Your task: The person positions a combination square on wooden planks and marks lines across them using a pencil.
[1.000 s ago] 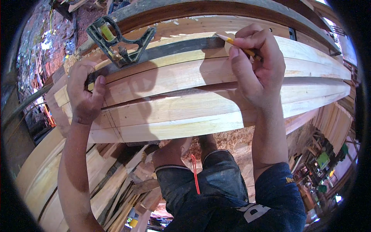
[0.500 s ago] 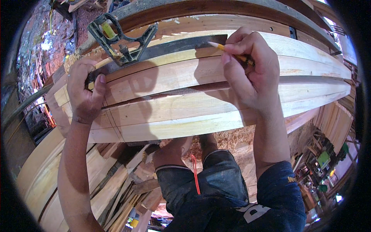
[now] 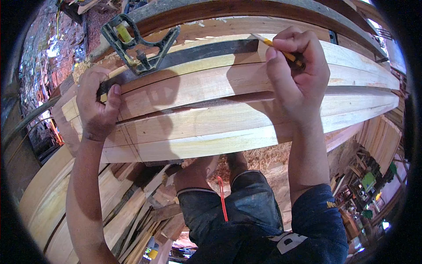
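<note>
A combination square (image 3: 202,51), with a long dark blade and a black head carrying a yellowish vial, lies along pale wooden boards (image 3: 198,88). My left hand (image 3: 96,103) is closed around the blade's left end, its thumb pressing on top. In my right hand (image 3: 303,75) is a yellow pencil (image 3: 268,42), pinched between thumb and fingers. The pencil's tip points up and left, just past the blade's right end. Whether the tip touches the wood cannot be told. Thin dark lines cross the boards near my left wrist.
A dark beam (image 3: 228,8) runs behind the boards. Below left lie more long boards (image 3: 48,198) and a heap of wood offcuts (image 3: 145,215). Shavings (image 3: 268,160) cover the ground around my legs. Clutter with a green object (image 3: 368,181) stands at the right.
My right hand has moved right and slightly up with the pencil, whose tip has shifted from over the blade to just beyond its end. My left hand and the combination square look unmoved.
</note>
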`<state>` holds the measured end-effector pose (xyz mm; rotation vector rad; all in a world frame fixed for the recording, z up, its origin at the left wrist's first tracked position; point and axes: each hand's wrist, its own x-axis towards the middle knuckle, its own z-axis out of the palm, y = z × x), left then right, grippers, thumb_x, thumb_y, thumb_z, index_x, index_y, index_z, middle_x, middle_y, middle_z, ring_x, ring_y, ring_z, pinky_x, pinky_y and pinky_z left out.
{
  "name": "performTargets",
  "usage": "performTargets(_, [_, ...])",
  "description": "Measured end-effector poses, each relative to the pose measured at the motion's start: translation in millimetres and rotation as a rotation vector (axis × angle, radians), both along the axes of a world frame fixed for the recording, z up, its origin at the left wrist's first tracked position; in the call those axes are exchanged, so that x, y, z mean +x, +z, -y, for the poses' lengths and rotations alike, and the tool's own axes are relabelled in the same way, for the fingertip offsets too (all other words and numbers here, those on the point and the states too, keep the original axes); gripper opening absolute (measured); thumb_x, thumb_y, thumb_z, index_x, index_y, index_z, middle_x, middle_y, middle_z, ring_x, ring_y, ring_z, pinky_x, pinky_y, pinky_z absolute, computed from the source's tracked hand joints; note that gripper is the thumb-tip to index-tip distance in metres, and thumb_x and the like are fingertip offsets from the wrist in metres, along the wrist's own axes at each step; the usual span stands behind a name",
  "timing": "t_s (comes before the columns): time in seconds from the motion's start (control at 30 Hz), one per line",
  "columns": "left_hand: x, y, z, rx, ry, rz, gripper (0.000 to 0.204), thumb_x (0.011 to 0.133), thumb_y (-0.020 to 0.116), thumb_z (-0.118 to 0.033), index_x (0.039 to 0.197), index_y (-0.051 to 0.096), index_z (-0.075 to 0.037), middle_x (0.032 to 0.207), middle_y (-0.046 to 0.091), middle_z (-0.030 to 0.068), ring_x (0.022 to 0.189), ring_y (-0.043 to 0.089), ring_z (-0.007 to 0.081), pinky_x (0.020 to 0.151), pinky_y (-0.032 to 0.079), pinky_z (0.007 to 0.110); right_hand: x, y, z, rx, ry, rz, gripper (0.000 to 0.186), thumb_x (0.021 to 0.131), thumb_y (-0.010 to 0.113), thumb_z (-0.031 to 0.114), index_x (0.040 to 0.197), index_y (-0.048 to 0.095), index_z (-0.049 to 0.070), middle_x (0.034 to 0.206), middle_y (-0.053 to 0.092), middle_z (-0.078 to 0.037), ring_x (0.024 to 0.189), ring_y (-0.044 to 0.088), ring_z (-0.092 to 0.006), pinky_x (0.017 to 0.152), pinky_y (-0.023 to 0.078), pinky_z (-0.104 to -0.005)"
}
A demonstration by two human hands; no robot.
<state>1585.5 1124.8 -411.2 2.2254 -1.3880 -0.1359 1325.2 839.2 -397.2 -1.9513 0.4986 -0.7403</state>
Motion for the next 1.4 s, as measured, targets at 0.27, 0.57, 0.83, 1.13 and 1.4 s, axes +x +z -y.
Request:
performTargets(0.27, [0, -2, -1, -0.019, 0.027, -0.015, 0.023, 0.084, 0.071, -0.011, 0.098, 0.057, 0.001, 0.106, 0.063, 0.0186, 0.098, 0.060, 0.0366, 0.093, 0.048, 0.041, 5, -4, 7, -0.066, -0.062, -0.046, 0.019, 0.098, 0.059, -0.001, 0.114, 0.069, 0.002, 0.095, 0.069, -0.008, 0.083, 0.066, -0.0130, 0.074, 0.052, -0.0265])
performTargets(0.57, [0, -1, -1, -0.018, -0.008, 0.031, 0.024, 0.086, 0.071, -0.016, 0.096, 0.057, 0.000, 0.106, 0.064, 0.0188, 0.097, 0.060, 0.0362, 0.092, 0.048, 0.041, 10, -3, 2, -0.161, -0.026, -0.144, 0.026, 0.087, 0.067, -0.007, 0.111, 0.070, 0.004, 0.096, 0.069, -0.009, 0.081, 0.068, -0.0170, 0.073, 0.057, -0.0295])
performTargets(0.83, [3, -2, -6, -0.041, -0.028, 0.032, 0.023, 0.088, 0.072, -0.015, 0.101, 0.062, 0.001, 0.109, 0.066, 0.0187, 0.102, 0.061, 0.0375, 0.095, 0.048, 0.043, 12, 2, -1, -0.181, -0.038, -0.184, 0.026, 0.086, 0.069, -0.007, 0.109, 0.070, 0.006, 0.095, 0.068, -0.007, 0.079, 0.067, -0.0180, 0.072, 0.056, -0.0300])
performTargets(1.13, [2, 0, -3, -0.038, -0.013, 0.029, 0.026, 0.087, 0.073, -0.015, 0.106, 0.063, 0.001, 0.112, 0.066, 0.0190, 0.101, 0.062, 0.0381, 0.093, 0.049, 0.043, 4, 8, -7, 0.235, 0.059, -0.018, 0.016, 0.099, 0.069, 0.009, 0.115, 0.069, 0.005, 0.098, 0.072, -0.012, 0.087, 0.071, -0.0191, 0.076, 0.056, -0.0292])
performTargets(1.4, [0, 1, -4, -0.025, 0.011, 0.003, 0.023, 0.087, 0.072, -0.013, 0.103, 0.062, 0.000, 0.111, 0.065, 0.0184, 0.099, 0.062, 0.0365, 0.090, 0.050, 0.041, 7, 2, -8, -0.052, 0.285, -0.210, 0.021, 0.095, 0.072, 0.010, 0.115, 0.066, 0.007, 0.096, 0.073, -0.014, 0.082, 0.073, -0.0294, 0.072, 0.058, -0.0365])
